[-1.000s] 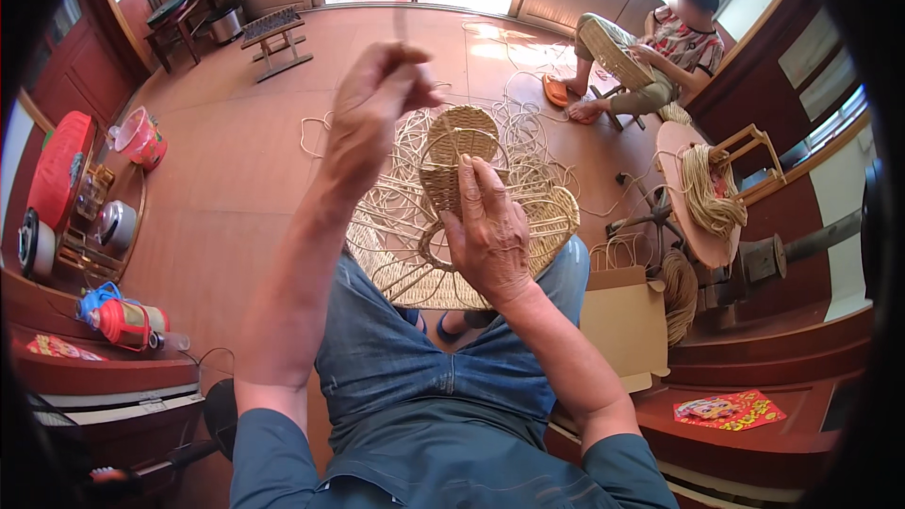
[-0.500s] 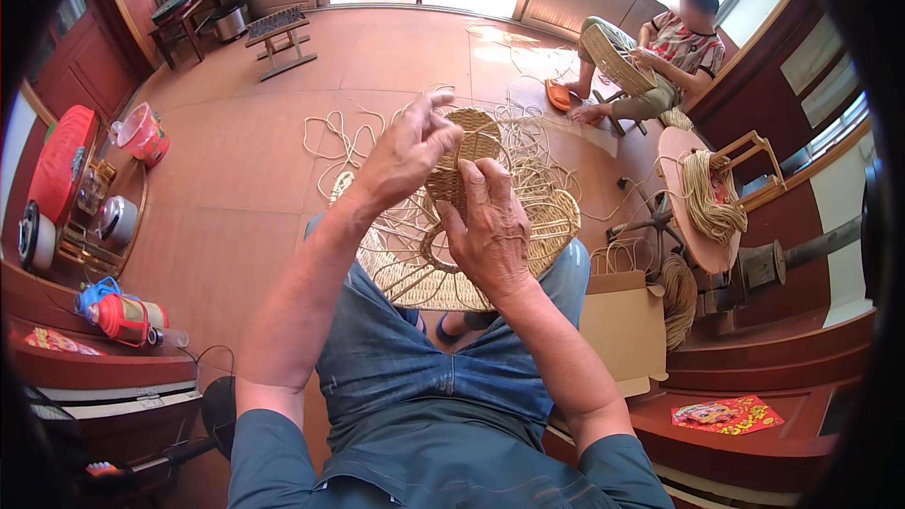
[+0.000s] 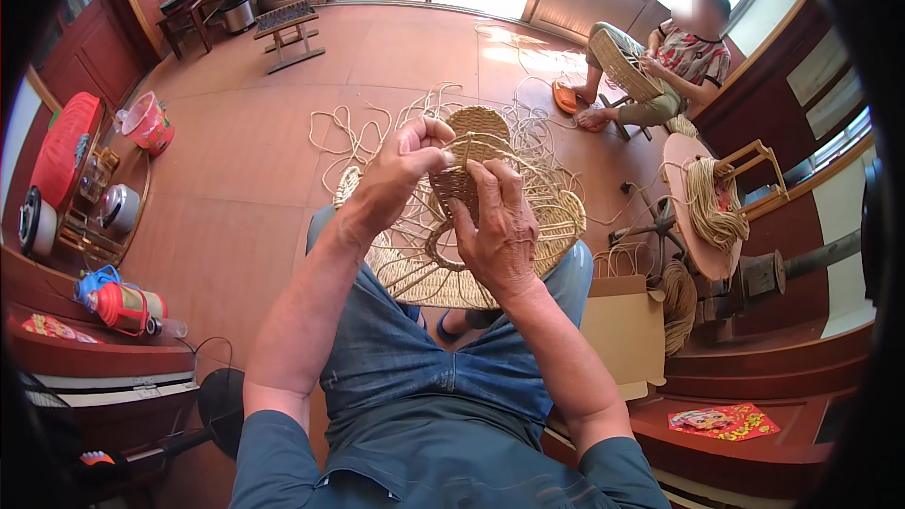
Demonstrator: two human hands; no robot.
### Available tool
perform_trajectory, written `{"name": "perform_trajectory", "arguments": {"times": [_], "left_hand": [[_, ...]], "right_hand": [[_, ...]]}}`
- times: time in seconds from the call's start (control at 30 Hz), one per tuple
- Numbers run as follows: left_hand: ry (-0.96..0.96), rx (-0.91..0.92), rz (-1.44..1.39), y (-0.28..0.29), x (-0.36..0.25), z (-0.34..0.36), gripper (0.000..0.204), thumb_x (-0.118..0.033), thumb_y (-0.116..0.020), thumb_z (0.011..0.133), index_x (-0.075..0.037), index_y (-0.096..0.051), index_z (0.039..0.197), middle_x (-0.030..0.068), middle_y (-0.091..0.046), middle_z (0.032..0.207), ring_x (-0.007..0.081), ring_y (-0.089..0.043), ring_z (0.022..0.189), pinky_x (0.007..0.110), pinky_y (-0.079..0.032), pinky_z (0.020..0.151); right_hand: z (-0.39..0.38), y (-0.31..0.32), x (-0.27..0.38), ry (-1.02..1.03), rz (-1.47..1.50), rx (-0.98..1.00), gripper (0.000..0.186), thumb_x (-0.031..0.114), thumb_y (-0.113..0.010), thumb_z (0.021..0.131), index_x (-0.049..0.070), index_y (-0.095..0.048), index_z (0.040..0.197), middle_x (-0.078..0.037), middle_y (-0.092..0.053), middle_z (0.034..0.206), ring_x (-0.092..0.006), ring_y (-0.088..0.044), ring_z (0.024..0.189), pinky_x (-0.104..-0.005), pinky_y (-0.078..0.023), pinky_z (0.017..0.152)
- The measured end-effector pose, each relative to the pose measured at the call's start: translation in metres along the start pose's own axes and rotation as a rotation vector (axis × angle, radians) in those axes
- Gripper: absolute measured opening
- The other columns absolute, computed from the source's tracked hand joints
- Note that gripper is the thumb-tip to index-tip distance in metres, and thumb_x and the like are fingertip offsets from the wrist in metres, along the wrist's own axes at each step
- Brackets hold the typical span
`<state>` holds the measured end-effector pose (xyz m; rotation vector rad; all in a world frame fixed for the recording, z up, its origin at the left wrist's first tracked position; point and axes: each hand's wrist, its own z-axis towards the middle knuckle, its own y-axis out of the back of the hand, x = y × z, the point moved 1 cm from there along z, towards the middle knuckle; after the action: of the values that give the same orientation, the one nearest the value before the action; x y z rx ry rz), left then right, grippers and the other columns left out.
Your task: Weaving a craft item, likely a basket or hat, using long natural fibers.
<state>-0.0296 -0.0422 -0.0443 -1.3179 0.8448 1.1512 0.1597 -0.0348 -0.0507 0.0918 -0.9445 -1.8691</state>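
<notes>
A woven straw piece (image 3: 478, 121) with a rounded top stands up above my lap, part of or resting on a wider straw wickerwork (image 3: 424, 294) with wire-like ribs and a small round woven ring (image 3: 443, 247). My left hand (image 3: 396, 174) is closed at the left edge of the upright piece, thumb and finger pinching a straw cord (image 3: 462, 139) that runs across it. My right hand (image 3: 498, 231) grips the piece's lower right side, thumb in front and fingers over its edge. Its lower part is partly hidden behind my hands.
Loose straw cords (image 3: 537, 123) tangle on the floor beyond my knees. A person (image 3: 693, 52) sits far right holding a woven piece (image 3: 624, 64). A cord bundle (image 3: 714, 203) hangs over a round board at right. A cardboard box (image 3: 617, 335) stands beside my right leg.
My left hand has come down and closed in a pinch by the woven piece, drawing a cord across it. My right hand keeps its grip. The whole view has shifted slightly.
</notes>
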Motion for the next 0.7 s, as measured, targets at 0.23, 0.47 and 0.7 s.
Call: {"name": "perform_trajectory", "arguments": {"times": [0.23,0.47,0.7], "left_hand": [[-0.441,-0.243,0.935,-0.005,-0.006,-0.02,0.016,-0.012,-0.068,0.105,-0.001,-0.068,0.116,0.0175,-0.074,0.094,0.0295,-0.074,0.09,0.042,-0.058,0.082],[-0.426,-0.365,1.172,0.006,0.009,-0.025,0.011,-0.012,-0.06,0.103,-0.002,-0.056,0.103,0.0183,-0.067,0.095,0.0397,-0.068,0.091,0.053,-0.052,0.086],[-0.465,-0.545,1.357,0.001,0.013,-0.026,0.011,-0.014,-0.065,0.095,-0.006,-0.057,0.093,0.0129,-0.065,0.085,0.0345,-0.067,0.086,0.05,-0.049,0.083]], "right_hand": [[0.001,-0.004,-0.007,-0.017,0.014,-0.016,0.053,0.011,-0.08,0.09,0.005,-0.064,0.139,-0.016,-0.062,0.132,-0.0365,-0.069,0.114,-0.0455,-0.057,0.094],[0.002,0.0,-0.006,-0.053,0.071,0.032,0.05,0.009,-0.08,0.093,0.004,-0.064,0.14,-0.019,-0.061,0.133,-0.0395,-0.066,0.121,-0.0468,-0.057,0.1],[0.004,0.0,0.008,-0.022,0.036,-0.059,0.037,0.013,-0.079,0.096,0.006,-0.072,0.132,-0.016,-0.064,0.117,-0.0354,-0.068,0.106,-0.0455,-0.057,0.091]]}}
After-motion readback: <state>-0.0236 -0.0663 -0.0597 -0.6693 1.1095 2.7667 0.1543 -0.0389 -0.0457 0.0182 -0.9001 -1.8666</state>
